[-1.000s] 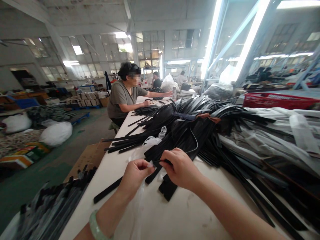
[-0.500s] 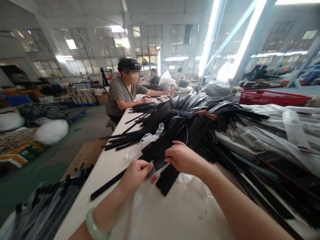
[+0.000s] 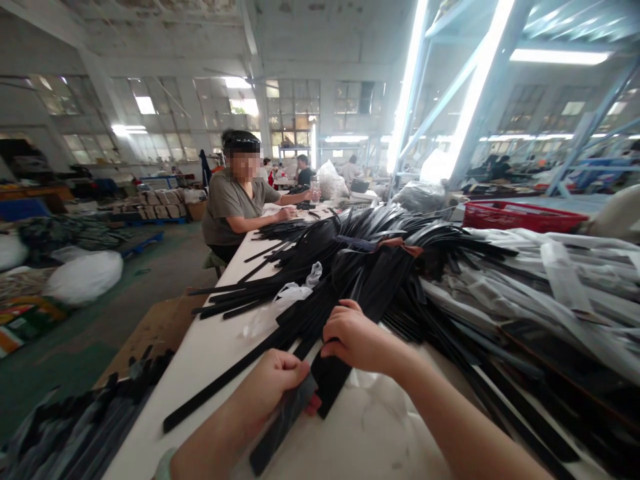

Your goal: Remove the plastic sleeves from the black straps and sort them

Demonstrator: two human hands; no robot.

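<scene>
My left hand (image 3: 273, 383) is closed, thumb on top, around a flat black strip (image 3: 280, 430) whose end sticks out toward me. A greyish sheen like clear plastic film covers that end. My right hand (image 3: 353, 337) sits just ahead and to the right, its fingers curled round black strip material; its fingertips are partly hidden. Beneath it, another wide black strip end (image 3: 333, 383) rests on the white table (image 3: 380, 433). The pile of long black strips (image 3: 385, 273) spreads beyond both hands. A crumpled clear plastic bag (image 3: 293, 293) lies on the pile's left.
Across the table's far left side sits a co-worker (image 3: 235, 200). White plastic-wrapped lengths (image 3: 570, 273) heap up at right, before a red crate (image 3: 520, 215). More dark strips (image 3: 100, 413) stand low beside the table's left edge, near cardboard (image 3: 150, 333).
My left hand has moved slightly down, and a black strip end now reaches past it toward me, where loose clear plastic hung before. My right hand has shifted down a little and curled more.
</scene>
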